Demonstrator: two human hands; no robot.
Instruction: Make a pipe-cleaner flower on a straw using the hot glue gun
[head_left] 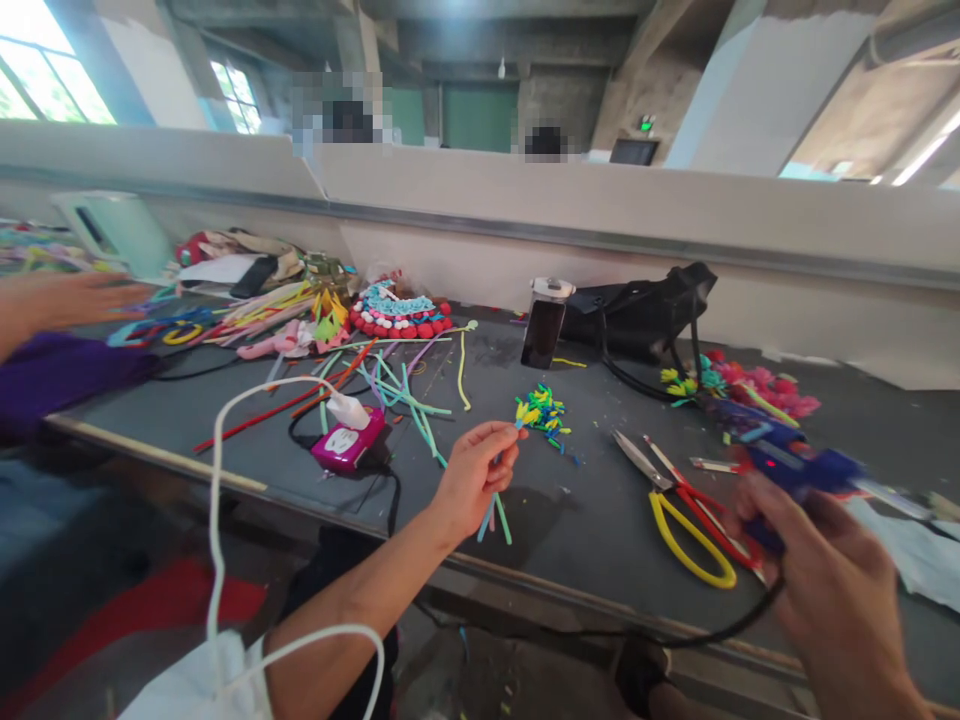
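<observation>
My left hand [480,470] is closed in a pinch on a light blue pipe cleaner [487,522], with a yellow tuft at its upper end. Just behind that tuft lies a pile of short green, yellow and blue pipe cleaner pieces [553,412]. Other stems hang below the fingers; whether they are gripped too is unclear. On the right, my right hand [825,570] is wrapped round the handle of a blue glue gun [802,466], its red light lit. Scissors [661,482] with one yellow and one red handle lie slightly parted beside it.
A magenta power adapter [349,440] with a white plug and cable stands left. Loose pipe cleaners [409,390] spread behind it. A phone [543,333] leans on a cup; a black bag [645,315] and pink flowers [772,390] lie right. Another person's hand [67,300] reaches in left.
</observation>
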